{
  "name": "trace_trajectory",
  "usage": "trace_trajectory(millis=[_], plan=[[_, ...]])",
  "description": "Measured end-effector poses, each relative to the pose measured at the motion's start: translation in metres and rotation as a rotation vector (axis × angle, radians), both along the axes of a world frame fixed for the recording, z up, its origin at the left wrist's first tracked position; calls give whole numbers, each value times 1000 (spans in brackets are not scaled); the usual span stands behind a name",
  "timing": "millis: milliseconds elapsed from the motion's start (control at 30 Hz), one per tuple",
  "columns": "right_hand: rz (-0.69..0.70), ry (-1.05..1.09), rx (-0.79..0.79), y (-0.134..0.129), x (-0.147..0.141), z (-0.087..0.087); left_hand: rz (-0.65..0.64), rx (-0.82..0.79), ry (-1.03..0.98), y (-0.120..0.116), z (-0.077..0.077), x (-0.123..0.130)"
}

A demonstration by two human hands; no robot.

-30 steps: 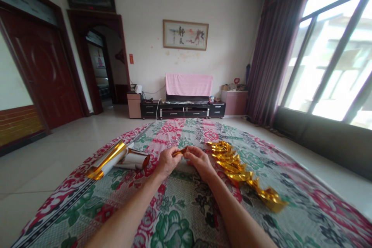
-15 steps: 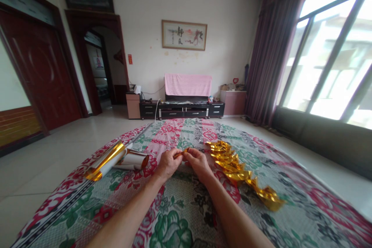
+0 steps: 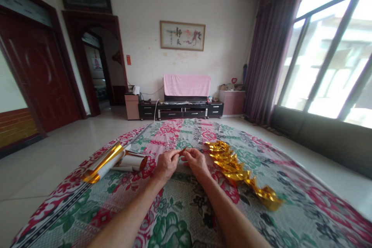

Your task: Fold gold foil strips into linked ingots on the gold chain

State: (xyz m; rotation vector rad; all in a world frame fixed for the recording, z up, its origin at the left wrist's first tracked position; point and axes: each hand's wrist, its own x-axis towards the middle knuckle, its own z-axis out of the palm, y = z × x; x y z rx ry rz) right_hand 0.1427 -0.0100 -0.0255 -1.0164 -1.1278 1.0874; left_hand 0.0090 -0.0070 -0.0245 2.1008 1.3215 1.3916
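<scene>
Between my two hands is a small piece of folded gold foil paper (image 3: 182,151), its pointed tip showing above the fingers. My left hand (image 3: 167,164) pinches one end of it, with the thumb on top. The other end is gripped by my right hand (image 3: 196,161), thumb and forefinger pressed together. Most of the piece is hidden by the fingers. To the right of my hands lies a slanting row of several folded gold foil ingots (image 3: 232,162). On the left rest curled gold foil sheets (image 3: 106,162) with white backs.
A patterned cloth (image 3: 171,224) in red, green and grey covers the round surface under my hands. Beyond it stands a low black cabinet (image 3: 190,113) with a pink towel (image 3: 187,85) draped over something. A window (image 3: 328,58) and purple curtain (image 3: 269,54) are at the right.
Both hands stay close together, and the fingers have shifted slightly on the foil. Its tip now points up more plainly. The view has moved a little.
</scene>
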Motion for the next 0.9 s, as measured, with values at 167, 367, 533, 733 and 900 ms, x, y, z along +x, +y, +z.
trace_trajectory(millis=[167,367,533,733,900], plan=[[22,72,-9,-3,1,4,-14,142,116,-1,0,-1],[46,153,-14,-3,4,4,-112,-24,-69,-2,1,-1],[72,226,-50,-2,6,4,-167,-302,-359,0,2,0],[127,223,-44,-4,7,5,-166,-473,-625,0,7,-1],[165,151,-18,-7,7,6,-168,-495,-677,1,5,-3]])
